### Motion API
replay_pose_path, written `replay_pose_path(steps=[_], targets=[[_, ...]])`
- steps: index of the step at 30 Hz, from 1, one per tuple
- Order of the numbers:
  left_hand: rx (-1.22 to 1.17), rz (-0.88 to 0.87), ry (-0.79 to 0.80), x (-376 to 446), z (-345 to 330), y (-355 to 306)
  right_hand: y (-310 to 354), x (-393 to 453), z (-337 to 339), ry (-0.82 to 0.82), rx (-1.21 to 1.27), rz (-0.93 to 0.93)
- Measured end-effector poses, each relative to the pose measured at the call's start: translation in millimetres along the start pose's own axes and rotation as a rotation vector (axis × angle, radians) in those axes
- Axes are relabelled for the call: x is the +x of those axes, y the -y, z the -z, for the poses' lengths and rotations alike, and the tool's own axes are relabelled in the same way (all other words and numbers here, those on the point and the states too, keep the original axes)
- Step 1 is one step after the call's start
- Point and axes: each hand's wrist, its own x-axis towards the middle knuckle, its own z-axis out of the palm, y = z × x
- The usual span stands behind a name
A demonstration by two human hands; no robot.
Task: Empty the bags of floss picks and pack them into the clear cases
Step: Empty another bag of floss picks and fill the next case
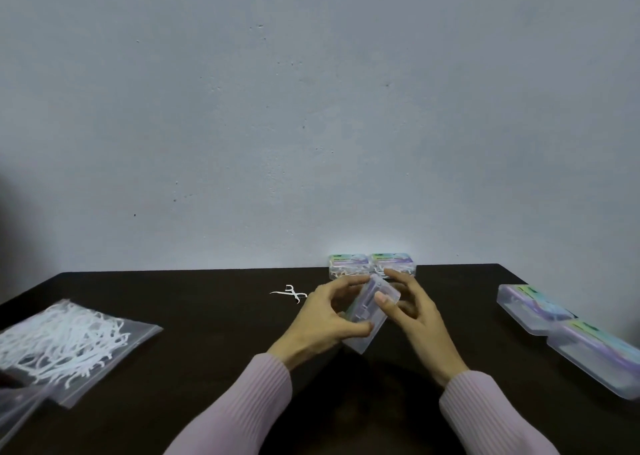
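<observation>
Clear plastic case (369, 310) is lying tilted, long axis running near-left to far-right, between left hand (329, 319) gripping its near end and right hand (412, 310), thumb pressing its far end.

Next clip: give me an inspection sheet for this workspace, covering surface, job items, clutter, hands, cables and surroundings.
Surface: dark table, set against the wall.
Job's things: zip bag of floss picks lying at left; clear case held above the table centre; two filled cases at the far edge by the wall; two clear cases lying at right.
Clutter: loose floss picks on the table, left of the hands.
Hands: left hand and right hand both grip the held case, fingers curled round it.
Cables: nothing seen.
Surroundings: plain pale wall with small marks; pink ribbed sleeves on both arms.
</observation>
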Motion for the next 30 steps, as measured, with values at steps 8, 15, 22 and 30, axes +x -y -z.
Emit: replay_pose_path(steps=[8,15,22,30], targets=[[0.331,-0.182,-0.040,-5,-5,-4,1,-4,7,-0.059,-0.126,0.102],[0.609,-0.313,-0.096,-5,-19,4,-4,-2,12,-0.075,-0.271,0.117],[0.591,-0.264,-0.389,8,-14,12,-8,-2,20,-0.002,-0.456,0.109],[0.598,-0.083,-0.475,3,0,30,-13,-1,27,0.031,-0.590,-0.119]])
